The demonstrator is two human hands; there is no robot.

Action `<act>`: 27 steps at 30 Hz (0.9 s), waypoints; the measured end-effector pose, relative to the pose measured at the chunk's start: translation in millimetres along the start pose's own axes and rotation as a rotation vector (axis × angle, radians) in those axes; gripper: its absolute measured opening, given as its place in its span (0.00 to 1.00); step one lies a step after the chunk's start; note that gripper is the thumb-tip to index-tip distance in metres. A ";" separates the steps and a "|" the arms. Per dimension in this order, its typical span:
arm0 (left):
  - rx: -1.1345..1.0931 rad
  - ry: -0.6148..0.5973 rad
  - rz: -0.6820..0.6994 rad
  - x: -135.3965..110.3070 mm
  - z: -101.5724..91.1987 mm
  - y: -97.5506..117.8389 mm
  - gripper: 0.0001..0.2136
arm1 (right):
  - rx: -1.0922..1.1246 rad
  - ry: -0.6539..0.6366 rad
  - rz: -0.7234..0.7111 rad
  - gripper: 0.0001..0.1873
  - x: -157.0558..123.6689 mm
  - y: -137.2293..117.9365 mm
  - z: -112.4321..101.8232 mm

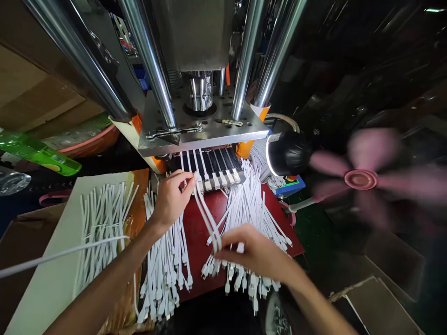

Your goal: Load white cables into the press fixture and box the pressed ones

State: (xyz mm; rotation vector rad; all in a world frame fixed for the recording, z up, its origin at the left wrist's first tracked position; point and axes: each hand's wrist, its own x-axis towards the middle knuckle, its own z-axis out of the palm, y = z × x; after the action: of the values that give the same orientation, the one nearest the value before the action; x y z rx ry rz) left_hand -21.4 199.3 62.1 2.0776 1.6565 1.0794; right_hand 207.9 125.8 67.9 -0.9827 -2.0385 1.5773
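My left hand point(177, 193) is closed in a pinch on the upper end of white cables point(206, 214), at the front edge of a black mould block point(214, 165). Lower down, my right hand point(251, 246) grips the same cables, which hang in a slight curve between my hands. More white cables lie in the block's slots, with pale connector ends along its front edge. A large pile of white cables point(247, 200) lies behind and under my right hand. Another bunch of cables point(167, 265) lies below my left wrist.
A steel press plate point(206, 132) hangs over the block between upright metal columns. A lit black lamp point(289, 153) and a spinning pink fan point(361, 179) stand at right. At left are cables on a pale board point(45, 279) and a green bottle point(42, 153).
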 end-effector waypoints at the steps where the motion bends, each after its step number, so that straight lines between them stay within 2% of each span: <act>1: 0.071 -0.010 0.030 11.1 6.4 -4.6 0.12 | -0.039 0.039 -0.010 0.22 12.1 -2.5 -22.2; 4: 0.194 -0.019 0.051 38.0 21.5 -14.5 0.12 | -0.127 0.180 -0.040 0.27 59.9 -1.2 -78.3; 6: 0.214 0.026 0.000 47.2 26.9 -18.4 0.11 | -0.143 0.221 -0.057 0.28 92.8 5.6 -101.2; 8: 0.228 0.090 -0.056 47.5 28.3 -19.8 0.10 | -0.144 0.239 -0.080 0.27 119.6 13.5 -113.9; 10: 0.200 0.100 -0.019 40.5 26.6 -18.6 0.13 | -0.158 0.252 -0.105 0.27 138.2 20.5 -120.4; 12: 0.164 0.010 0.178 30.5 23.5 -16.2 0.19 | -0.172 0.259 -0.125 0.26 149.8 26.3 -123.9; 14: 0.178 -0.141 0.428 22.5 21.2 -14.8 0.19 | -0.191 0.252 -0.139 0.25 156.5 31.7 -126.0; 16: 0.241 -0.251 0.579 19.0 20.7 -15.6 0.18 | -0.202 0.262 -0.149 0.24 160.0 36.9 -127.1; 19: 0.292 -0.274 0.615 20.0 22.4 -19.6 0.19 | -0.202 0.299 -0.169 0.25 161.6 43.6 -127.2; 23: 0.325 -0.259 0.634 21.9 25.8 -21.8 0.17 | -0.221 0.268 -0.199 0.25 162.1 47.9 -125.4; 27: 0.396 -0.249 0.639 20.7 28.8 -18.5 0.20 | -0.254 0.381 -0.176 0.24 163.9 47.9 -123.9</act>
State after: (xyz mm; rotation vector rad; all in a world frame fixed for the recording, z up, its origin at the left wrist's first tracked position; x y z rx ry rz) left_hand -13.4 230.8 38.6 2.9773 1.1752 0.6181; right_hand 192.9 334.4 40.2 -1.0641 -2.0145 0.9712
